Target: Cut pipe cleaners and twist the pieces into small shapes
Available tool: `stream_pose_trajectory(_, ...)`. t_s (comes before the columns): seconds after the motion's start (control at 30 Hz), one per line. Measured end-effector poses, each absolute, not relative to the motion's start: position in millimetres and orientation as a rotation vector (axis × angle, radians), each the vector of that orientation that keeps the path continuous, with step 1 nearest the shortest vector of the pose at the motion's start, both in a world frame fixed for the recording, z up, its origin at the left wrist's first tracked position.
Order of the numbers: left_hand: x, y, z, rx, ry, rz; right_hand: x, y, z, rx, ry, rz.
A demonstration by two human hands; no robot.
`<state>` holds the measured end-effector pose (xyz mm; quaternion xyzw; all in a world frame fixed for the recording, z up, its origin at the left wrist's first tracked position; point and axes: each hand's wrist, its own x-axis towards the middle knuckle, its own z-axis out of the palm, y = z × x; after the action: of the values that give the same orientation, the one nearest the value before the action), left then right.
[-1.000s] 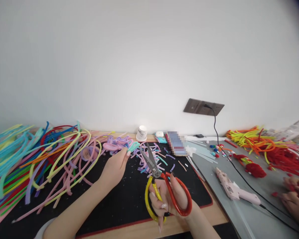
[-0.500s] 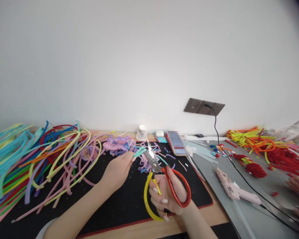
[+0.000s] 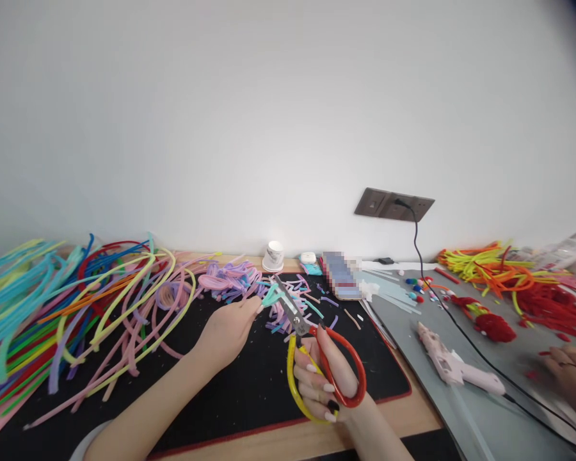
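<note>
My left hand (image 3: 231, 328) pinches a short mint-green pipe cleaner (image 3: 271, 295), bent so its loop sticks out past the fingertips. Wrapped around the handles of a pair of scissors (image 3: 295, 318), my right hand (image 3: 324, 378) has the thumb in the red handle and the fingers in the yellow one. The blades point up and away, close together, and lie right at the mint-green piece. Behind them a pile of cut pastel pipe cleaner pieces (image 3: 282, 315) rests on the black mat (image 3: 211, 403), beside a bundle of pink and lilac ones (image 3: 233, 276).
Long coloured pipe cleaners (image 3: 33, 320) spread over the left side. A paper cup (image 3: 273, 256) and a phone (image 3: 340, 275) stand by the wall. On the grey board at right lie a pink glue gun (image 3: 454, 368), its black cord, and a red figure (image 3: 492, 325). Another person's hand (image 3: 573, 371) is far right.
The scissor handles have come closer together and the blades have closed up beside the mint-green pipe cleaner. My left hand has barely moved. The other person's hand at right has shifted.
</note>
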<state>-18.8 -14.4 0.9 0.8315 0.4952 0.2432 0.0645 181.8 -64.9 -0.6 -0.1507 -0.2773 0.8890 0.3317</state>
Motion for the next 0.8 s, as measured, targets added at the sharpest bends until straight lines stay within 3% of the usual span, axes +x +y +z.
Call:
stream_pose_trajectory(0.43,-21.1,-13.4,0.4,2.628,1.563,0.663,177.6,-63.3,1.6,-0.158,-0.658,2.401)
stream_pose_trajectory(0.8,-18.6,-18.4,1.6,2.816,1.371,0.815,180.2,-60.3,10.8,-0.047,-0.780,2.443)
